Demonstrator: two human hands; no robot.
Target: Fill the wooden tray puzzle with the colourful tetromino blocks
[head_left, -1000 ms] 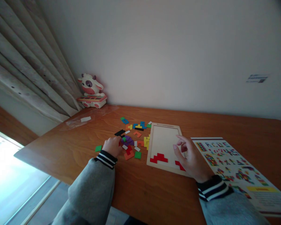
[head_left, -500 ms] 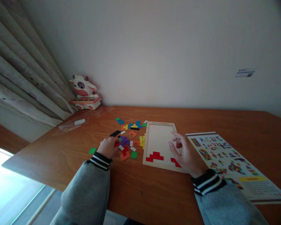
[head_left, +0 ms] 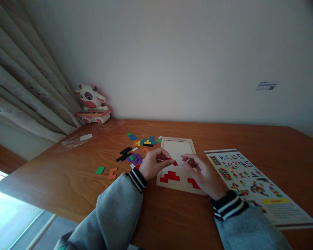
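Note:
Over the wooden puzzle tray (head_left: 176, 147), my left hand (head_left: 155, 164) pinches a red puzzle piece (head_left: 175, 163) between thumb and fingertips; the fingers hide part of it. My right hand (head_left: 202, 174) hovers at the tray's right side, thumb and index finger slightly apart with nothing seen between them. A stepped red piece (head_left: 170, 176) lies in the tray's lower left, and another red piece (head_left: 193, 183) lies lower right, partly behind my right hand. Left of the tray are loose pieces: purple ones (head_left: 137, 159), black ones (head_left: 125, 151) and an orange piece (head_left: 113, 173).
A printed pattern sheet (head_left: 261, 184) lies to the right on the wooden table (head_left: 169, 215). Farther off are blue pieces (head_left: 152, 139) and a green square (head_left: 100, 170) at left. A cow toy (head_left: 92, 104) and clear plastic wrapping (head_left: 73, 141) sit at the back left.
My left hand has moved right from the loose pieces to above the tray, carrying a red piece. An orange piece now lies apart at left, and several black pieces show. My right hand stays nearly in place.

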